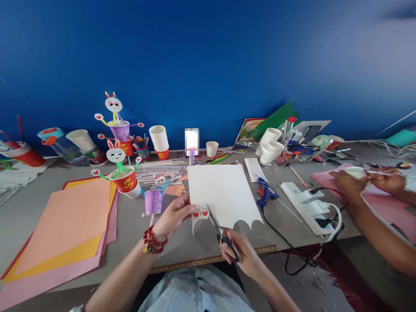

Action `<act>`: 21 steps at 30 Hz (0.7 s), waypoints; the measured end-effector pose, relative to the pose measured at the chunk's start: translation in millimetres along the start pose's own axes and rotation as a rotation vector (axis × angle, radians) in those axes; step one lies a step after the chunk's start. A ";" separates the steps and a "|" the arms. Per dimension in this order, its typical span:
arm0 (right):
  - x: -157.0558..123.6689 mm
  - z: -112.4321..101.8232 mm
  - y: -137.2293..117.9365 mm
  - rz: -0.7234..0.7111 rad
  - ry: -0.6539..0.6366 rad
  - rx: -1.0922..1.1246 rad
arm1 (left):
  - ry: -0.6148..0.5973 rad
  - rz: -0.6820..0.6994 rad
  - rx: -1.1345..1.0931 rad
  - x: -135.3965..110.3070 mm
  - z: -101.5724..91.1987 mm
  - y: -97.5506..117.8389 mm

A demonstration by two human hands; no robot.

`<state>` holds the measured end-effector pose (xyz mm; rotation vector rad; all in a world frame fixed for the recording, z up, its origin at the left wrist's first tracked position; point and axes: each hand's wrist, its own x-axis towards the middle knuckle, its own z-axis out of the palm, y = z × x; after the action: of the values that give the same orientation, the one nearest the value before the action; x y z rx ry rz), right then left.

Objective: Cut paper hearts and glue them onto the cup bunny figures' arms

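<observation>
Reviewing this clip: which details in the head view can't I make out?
All in the head view:
- Right hand: some fingers hidden by the scissors' handles and the hand itself.
- Upright screen: content blurred by pixelation.
- Printed picture: partly covered by the green sheet.
- Teal object: cut off by the right edge.

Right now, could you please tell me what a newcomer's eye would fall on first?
Probably the white sheet in the middle, gripped by the left hand, with scissors in the right hand beside its two red hearts. Next come the rabbit-faced cup figures to the left, before the blue wall.
</observation>
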<state>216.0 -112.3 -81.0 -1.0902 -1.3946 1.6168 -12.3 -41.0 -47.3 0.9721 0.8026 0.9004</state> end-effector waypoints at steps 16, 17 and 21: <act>4.1 -2.7 2.1 0.000 -0.024 0.003 | 0.001 -0.010 0.085 4.0 0.1 9.7; 3.6 -1.8 3.9 0.001 -0.031 0.008 | -0.005 -0.003 0.088 4.5 0.0 8.7; -1.8 7.1 11.5 0.106 -0.073 0.122 | -0.010 0.053 0.141 7.4 -1.1 4.8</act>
<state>210.1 -118.3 -91.8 -1.0579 -1.2841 1.8097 -11.5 -32.6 -44.5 1.1245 0.8437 0.8929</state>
